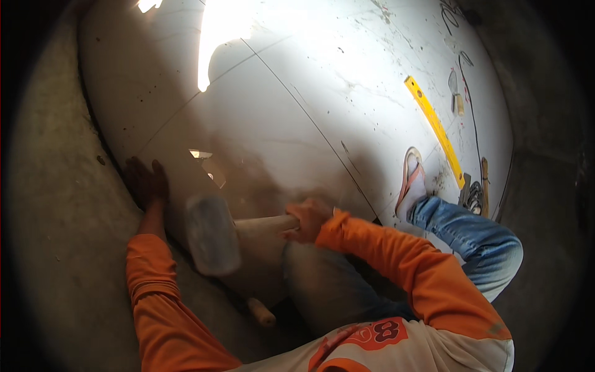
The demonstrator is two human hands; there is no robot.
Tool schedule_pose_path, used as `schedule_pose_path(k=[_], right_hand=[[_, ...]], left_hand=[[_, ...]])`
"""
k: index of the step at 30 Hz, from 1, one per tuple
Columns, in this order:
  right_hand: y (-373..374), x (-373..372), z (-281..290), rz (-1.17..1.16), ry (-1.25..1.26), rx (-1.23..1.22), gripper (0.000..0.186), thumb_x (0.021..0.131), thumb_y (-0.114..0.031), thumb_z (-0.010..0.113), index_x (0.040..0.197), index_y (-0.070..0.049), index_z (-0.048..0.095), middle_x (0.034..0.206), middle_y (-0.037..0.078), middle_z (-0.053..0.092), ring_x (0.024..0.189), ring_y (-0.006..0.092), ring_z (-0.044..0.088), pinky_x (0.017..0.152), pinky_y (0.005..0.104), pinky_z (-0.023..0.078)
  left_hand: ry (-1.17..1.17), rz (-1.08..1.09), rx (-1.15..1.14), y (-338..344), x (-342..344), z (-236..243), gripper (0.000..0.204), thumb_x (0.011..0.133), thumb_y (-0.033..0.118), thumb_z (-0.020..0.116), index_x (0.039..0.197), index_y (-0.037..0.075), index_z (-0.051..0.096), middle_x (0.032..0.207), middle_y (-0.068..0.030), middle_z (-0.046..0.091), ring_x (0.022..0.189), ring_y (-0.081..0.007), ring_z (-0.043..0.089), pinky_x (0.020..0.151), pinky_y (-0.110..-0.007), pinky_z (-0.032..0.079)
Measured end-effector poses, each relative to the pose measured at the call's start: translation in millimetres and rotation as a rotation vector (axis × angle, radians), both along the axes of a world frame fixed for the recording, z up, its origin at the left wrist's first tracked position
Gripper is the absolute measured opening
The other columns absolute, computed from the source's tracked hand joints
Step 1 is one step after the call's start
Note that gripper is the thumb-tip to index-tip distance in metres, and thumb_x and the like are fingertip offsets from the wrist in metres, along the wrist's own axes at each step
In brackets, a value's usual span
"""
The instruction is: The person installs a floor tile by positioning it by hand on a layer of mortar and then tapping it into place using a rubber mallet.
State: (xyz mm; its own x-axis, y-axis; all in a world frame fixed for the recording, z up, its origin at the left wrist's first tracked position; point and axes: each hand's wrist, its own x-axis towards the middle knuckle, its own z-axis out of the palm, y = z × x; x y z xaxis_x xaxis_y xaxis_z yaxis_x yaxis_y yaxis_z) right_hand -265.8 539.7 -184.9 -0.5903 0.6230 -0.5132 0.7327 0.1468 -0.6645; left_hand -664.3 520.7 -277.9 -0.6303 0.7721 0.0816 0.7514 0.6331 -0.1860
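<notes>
My right hand [310,219] is closed around the wooden handle of a mallet [212,235] with a big, grey, block-shaped head. The mallet head is slightly blurred and appears above the floor's left edge, beside my left forearm. My left hand [147,181] lies with fingers apart on the shaded edge of the large pale floor tiles [279,133], close to the wall. Thin dark joints run between these tiles. Below the mallet, the wooden handle [261,312] of another tool pokes out near my knee; its other end is hard to make out.
A yellow spirit level [437,131] lies on the tiles at right. Past it are a pointed trowel [456,93] and a few tools, one with a wooden handle [485,186]. My sandalled foot [410,186] stands beside the level. A grey wall [56,186] borders the left side.
</notes>
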Motion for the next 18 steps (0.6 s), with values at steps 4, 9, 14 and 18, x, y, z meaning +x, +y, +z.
schedule_pose_path(k=[4,9,14,18], right_hand=[[7,-9,-34,0.003,-0.293,0.004,0.073,0.082,-0.068,0.047,0.081,0.003,0.065,0.072,0.024,0.063,0.074,0.0419,0.063,0.074,0.0486,0.048],[13,9,33,0.136,-0.025,-0.065,0.074,0.081,-0.07,0.047,0.084,0.002,0.065,0.067,0.023,0.063,0.069,0.0411,0.063,0.072,0.0482,0.049],[-1,-7,9,-0.223,-0.246,-0.182,0.067,0.081,-0.063,0.055,0.071,0.003,0.059,0.061,0.022,0.058,0.062,0.0391,0.06,0.062,0.0449,0.048],[-6,34,-24,0.034,0.102,0.285,0.064,0.083,-0.059,0.055,0.071,0.003,0.059,0.061,0.022,0.058,0.063,0.0393,0.06,0.063,0.0445,0.048]], left_hand=[[0.092,-0.023,-0.031,-22,-22,-34,0.068,0.095,0.048,0.031,0.141,-0.004,0.03,0.148,-0.0216,0.027,0.137,-0.0333,0.026,0.113,-0.042,0.02],[0.014,-0.013,-0.035,-5,10,-15,0.067,0.095,0.047,0.032,0.14,-0.003,0.032,0.146,-0.0215,0.031,0.136,-0.0345,0.028,0.113,-0.043,0.021],[0.086,-0.048,0.024,-30,-15,-37,0.065,0.095,0.046,0.034,0.14,-0.002,0.033,0.146,-0.0213,0.032,0.136,-0.0356,0.028,0.112,-0.044,0.022],[-0.008,-0.039,0.02,-15,-3,-29,0.065,0.094,0.044,0.037,0.14,-0.002,0.031,0.147,-0.0211,0.029,0.136,-0.0364,0.028,0.112,-0.045,0.021]])
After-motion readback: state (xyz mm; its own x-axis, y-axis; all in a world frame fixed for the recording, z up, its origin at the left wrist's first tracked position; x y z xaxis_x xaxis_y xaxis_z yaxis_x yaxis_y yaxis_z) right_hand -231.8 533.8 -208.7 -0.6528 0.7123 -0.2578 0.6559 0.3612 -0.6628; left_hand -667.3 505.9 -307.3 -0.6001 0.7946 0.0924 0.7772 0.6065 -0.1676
